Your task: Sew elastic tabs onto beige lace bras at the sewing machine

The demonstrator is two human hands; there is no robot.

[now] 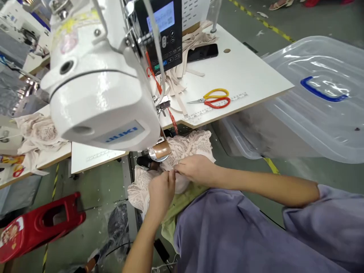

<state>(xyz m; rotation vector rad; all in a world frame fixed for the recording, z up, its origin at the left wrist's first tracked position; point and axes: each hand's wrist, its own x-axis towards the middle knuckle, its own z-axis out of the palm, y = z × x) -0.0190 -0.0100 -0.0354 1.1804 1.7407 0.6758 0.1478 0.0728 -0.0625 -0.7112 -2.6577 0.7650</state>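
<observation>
A pale pink lace garment (187,146) hangs over my lap, just below the arm of a white sewing machine (105,102). My left hand (162,189) pinches its near edge, fingertips closed. Coming in from the right, my right hand (196,168) grips the same lace close by, so the two sets of fingertips almost meet. A copper-coloured rounded part (161,149) of the machine sits directly beyond the hands, beside the lace. Exactly which edge lies between my fingers is hidden.
On the white tabletop (244,76) lie scissors (217,99) with red and yellow handles, a dark phone (202,53) and beige fabric strips (176,81). A clear plastic bin (318,113) stands right. A red stool (42,227) is on the floor at left.
</observation>
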